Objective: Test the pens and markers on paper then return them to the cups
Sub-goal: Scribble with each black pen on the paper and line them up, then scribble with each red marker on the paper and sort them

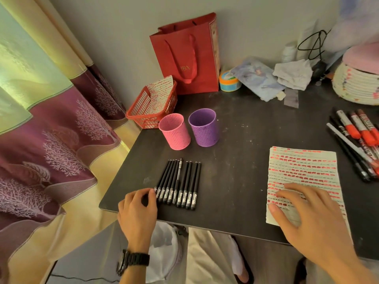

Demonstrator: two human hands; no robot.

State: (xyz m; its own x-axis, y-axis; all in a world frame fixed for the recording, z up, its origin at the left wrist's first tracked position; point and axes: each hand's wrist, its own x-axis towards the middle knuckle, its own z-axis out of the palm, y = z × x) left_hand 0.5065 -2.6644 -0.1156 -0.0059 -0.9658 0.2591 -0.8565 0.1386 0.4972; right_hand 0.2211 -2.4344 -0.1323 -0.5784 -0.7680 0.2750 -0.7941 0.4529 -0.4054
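Pens (178,183), left hand (137,210) curled, grip unclear, right hand (307,218) flat on paper (303,167), bag (184,58) "IBA"

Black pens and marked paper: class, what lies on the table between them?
Nothing: in the head view, only bare table separates the black pens from the marked paper.

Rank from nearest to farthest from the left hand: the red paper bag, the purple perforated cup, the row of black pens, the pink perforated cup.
From the left hand:
1. Row of black pens, beside its fingertips.
2. Pink perforated cup, behind the pens.
3. Purple perforated cup, right of the pink one.
4. Red paper bag, against the back wall.
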